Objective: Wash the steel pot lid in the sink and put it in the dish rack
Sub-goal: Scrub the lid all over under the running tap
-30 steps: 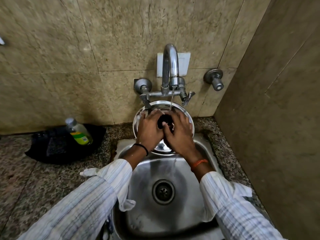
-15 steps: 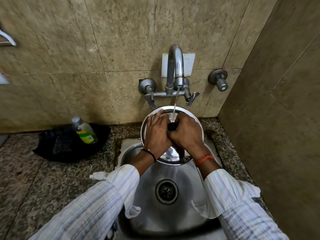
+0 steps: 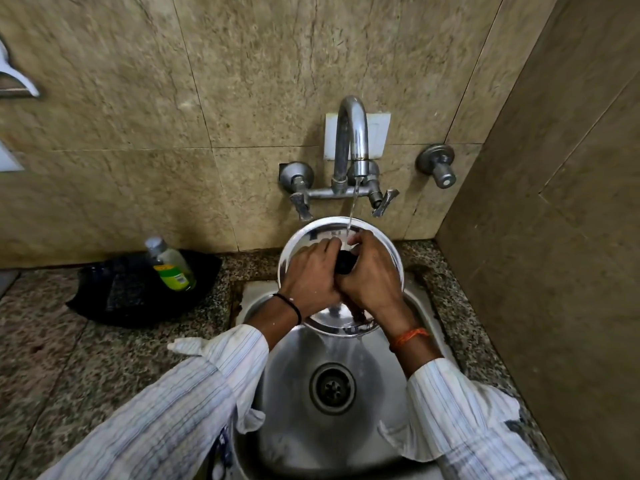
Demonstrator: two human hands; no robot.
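Beige stone tiles back a speckled granite bench [image 3: 104, 358] with a steel sink [image 3: 287, 427] set into it. Both hands meet at the black knob [image 3: 343, 263] of the steel lid [image 3: 332, 233]: the left hand [image 3: 310, 275] clenched around it from the left, the right hand [image 3: 369, 275] closed on it from the right. The lid is held tilted over the back of the sink, just below the tap [image 3: 351, 140], whose thin stream lands beside the fingertips. Water runs off the lid's lower rim toward the drain [image 3: 333, 388]. Left of the sink, a bottle with a green label [image 3: 169, 265] lies on a black tray [image 3: 114, 296].
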